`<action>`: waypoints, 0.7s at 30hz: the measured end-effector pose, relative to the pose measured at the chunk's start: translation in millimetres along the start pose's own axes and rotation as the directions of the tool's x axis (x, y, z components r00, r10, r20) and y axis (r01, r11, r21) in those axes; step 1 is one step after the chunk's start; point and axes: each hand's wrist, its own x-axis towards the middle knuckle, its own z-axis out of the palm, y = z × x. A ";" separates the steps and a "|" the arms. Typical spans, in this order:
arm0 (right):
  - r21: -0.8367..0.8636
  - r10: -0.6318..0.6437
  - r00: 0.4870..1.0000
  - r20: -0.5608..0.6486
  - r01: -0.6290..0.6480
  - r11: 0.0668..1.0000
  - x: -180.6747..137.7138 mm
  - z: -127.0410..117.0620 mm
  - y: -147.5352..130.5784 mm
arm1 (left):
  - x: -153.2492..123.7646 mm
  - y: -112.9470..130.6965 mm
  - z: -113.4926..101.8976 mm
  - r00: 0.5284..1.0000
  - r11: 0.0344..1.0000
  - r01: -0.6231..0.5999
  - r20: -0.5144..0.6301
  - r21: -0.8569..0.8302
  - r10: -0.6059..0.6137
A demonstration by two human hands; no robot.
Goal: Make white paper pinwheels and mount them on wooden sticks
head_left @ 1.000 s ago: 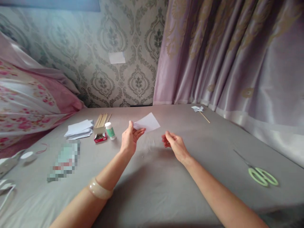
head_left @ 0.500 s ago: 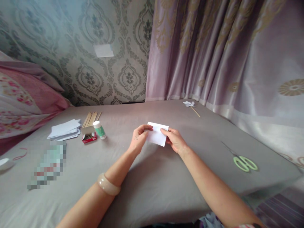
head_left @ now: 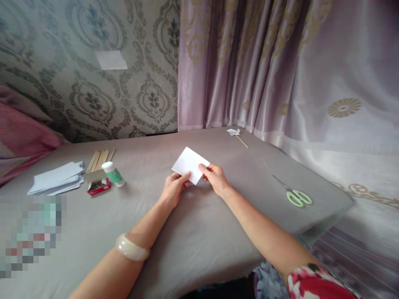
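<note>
A white square of paper is held up above the grey cloth, turned so that one corner points away from me. My left hand pinches it near the lower left edge, thumb on top. At the right corner, my right hand grips it between thumb and fingers. The fingers beneath the sheet are partly hidden. Both hands are closed on the same paper. A pale bangle circles my left forearm.
To the left lie a paper stack, wooden sticks, a small red box and a glue stick. Scissors with green handles rest at right. A paper pinwheel on a stick lies near the curtain.
The paper has been rotated from nearly square-on to a diamond angle. My left hand has shifted down to its lower edge. The whole view has swung to the right.
</note>
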 end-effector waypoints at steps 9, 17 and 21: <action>-0.211 0.062 0.998 0.030 -0.054 0.976 -3.4 -53.2 -18.0 | 7.5 0.3 -9.6 0.996 0.999 0.012 -0.083 -0.049 -0.016; -0.808 -0.086 0.920 -0.382 -0.287 0.515 -57.2 -224.6 -45.7 | 5.2 3.6 -8.2 0.991 0.985 0.049 -0.114 -0.163 -0.068; -0.932 -0.149 0.920 -0.361 -0.356 0.065 -85.7 -303.4 -54.2 | 5.1 4.8 -8.4 0.989 0.978 0.020 -0.136 -0.210 -0.049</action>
